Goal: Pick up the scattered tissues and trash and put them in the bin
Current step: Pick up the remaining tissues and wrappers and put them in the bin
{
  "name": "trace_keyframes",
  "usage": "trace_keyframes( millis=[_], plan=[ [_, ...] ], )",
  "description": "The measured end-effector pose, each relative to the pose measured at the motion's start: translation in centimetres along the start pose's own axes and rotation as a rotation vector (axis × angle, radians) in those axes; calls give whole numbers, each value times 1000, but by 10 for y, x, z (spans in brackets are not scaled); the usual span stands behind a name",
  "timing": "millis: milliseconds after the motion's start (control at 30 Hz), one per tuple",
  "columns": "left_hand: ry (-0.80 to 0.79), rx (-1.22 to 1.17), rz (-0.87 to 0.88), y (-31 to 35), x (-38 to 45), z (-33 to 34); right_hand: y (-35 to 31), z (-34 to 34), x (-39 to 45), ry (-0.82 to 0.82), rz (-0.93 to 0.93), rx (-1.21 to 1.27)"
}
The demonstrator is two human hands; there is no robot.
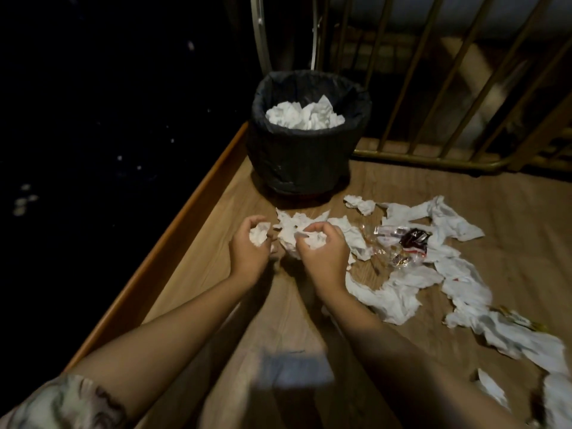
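Left hand [249, 247]: fingers curled round a crumpled white tissue wad [259, 235].
Right hand [323, 253]: fingers gripping another white crumpled tissue [313, 241].
Black lined bin [305, 159]: holds tissues.

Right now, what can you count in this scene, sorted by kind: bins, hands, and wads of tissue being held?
Bins: 1, the black bin.
Hands: 2, the left hand and the right hand.
Held tissue wads: 2, the left wad and the right wad.
Total: 5.
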State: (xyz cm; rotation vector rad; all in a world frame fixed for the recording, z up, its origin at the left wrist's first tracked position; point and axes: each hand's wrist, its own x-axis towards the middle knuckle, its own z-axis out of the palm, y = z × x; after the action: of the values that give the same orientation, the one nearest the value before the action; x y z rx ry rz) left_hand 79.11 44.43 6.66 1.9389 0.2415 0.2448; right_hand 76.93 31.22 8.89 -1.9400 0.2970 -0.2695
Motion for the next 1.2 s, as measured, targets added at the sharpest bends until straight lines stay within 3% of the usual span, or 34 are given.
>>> trace_keyframes(
  millis=[133,233,333,467,567,633,833,900,967,1033,1100,1200],
  plan=[
    [114,-8,65,44,37,2,-34,-6,37,35,-12,108],
    [194,-34,105,80,61,6,-62,-9,72,160,-17,237],
    [155,-162,81,114,93,16,-89,-9,112,234,-23,304],
    [19,-101,55,159,133,28,-129,-8,163,162,104,483],
    [51,42,86,177,158,42,-151,-7,200,51,252,604],
    [88,80,82,182,171,51,-156,-9,218,-10,276,512],
    [99,227,188,161,195,72,-132,-8,249,-54,60,116],
    [26,338,189,146,199,77,-120,-8,256,-96,-50,-116],
    [-52,493,169,131,199,80,-105,-12,260,-190,-176,-503],
    [-33,530,163,124,195,80,-96,-18,258,-320,-251,-798],
    [37,430,161,128,184,75,-91,-24,255,-378,-271,-803],
    [135,273,263,130,164,67,-89,-41,244,-329,-343,-631]
  ],
)
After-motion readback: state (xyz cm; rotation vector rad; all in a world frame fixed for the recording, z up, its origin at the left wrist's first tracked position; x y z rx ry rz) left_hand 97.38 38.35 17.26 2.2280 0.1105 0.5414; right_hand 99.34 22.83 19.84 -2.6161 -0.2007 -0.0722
